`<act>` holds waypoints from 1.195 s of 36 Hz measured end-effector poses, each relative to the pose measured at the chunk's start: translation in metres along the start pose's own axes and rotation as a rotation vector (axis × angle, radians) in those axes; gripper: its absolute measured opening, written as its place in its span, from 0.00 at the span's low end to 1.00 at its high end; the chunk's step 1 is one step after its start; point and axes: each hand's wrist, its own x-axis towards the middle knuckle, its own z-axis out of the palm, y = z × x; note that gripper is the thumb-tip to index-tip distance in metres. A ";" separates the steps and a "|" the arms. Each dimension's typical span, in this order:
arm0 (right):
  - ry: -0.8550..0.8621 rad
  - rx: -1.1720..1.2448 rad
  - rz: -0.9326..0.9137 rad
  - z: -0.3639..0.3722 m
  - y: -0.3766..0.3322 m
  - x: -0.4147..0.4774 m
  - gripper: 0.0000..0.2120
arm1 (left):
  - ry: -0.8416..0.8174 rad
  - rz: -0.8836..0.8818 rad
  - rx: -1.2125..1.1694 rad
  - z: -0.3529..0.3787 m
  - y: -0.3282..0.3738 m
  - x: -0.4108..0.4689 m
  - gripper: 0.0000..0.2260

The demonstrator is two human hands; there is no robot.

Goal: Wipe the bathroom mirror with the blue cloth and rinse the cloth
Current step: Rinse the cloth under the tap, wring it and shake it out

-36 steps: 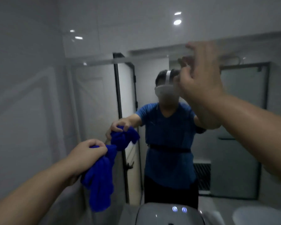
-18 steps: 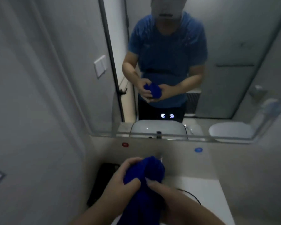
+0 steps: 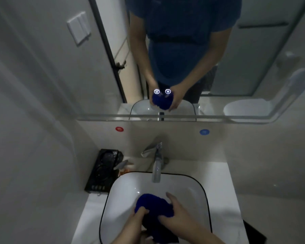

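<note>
Gripping the bunched fuzzy blue cloth (image 3: 153,204) in curled fingers, left hand (image 3: 137,221) and right hand (image 3: 174,219) hold it at 6 o'clock from the chrome tap spout (image 3: 156,171), presumably for rinsing.

Both hands hold the bunched blue cloth (image 3: 154,206) over the white basin (image 3: 123,194); the left hand (image 3: 136,220) grips its near-left side, the right hand (image 3: 176,214) wraps its right edge with the thumb up; the tap (image 3: 157,166) stands just beyond the hands; the mirror (image 3: 253,67) above them reflects the hands and cloth; a black tray (image 3: 102,171) lies beyond the left hand, to its left.
</note>
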 end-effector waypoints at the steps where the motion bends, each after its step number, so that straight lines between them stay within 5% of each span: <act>1: 0.049 -0.053 0.018 -0.002 0.003 0.006 0.50 | -0.007 -0.025 -0.093 0.001 -0.003 0.000 0.19; 5: 0.192 -0.075 0.018 -0.007 0.010 0.025 0.47 | -0.034 -0.032 -0.194 0.009 -0.006 0.011 0.21; 9: 0.267 -0.196 -0.081 -0.013 0.026 0.045 0.24 | 0.158 0.087 0.372 -0.001 -0.011 0.048 0.24; 13: 0.174 -0.277 0.168 -0.019 0.053 0.067 0.03 | 0.136 0.125 0.691 -0.017 -0.004 0.071 0.20; 17: 0.081 -0.365 0.342 -0.019 0.097 0.085 0.07 | 0.157 0.423 0.844 -0.006 0.034 0.058 0.07; 21: -0.037 -0.609 0.222 -0.003 0.101 0.099 0.20 | 0.251 0.700 0.639 0.022 0.095 0.042 0.12; 25: 0.067 -0.694 0.249 0.011 0.096 0.108 0.34 | 0.130 0.547 0.563 0.049 0.145 0.051 0.17; 28: 0.161 -0.655 0.341 0.017 0.092 0.106 0.28 | 0.053 0.443 0.535 0.056 0.160 0.067 0.16; 35: 0.332 -0.637 0.436 0.028 0.100 0.105 0.22 | -0.018 0.512 0.502 0.062 0.172 0.077 0.10; 43: 0.343 -0.646 0.450 0.030 0.093 0.105 0.23 | -0.007 0.624 0.353 0.045 0.158 0.070 0.20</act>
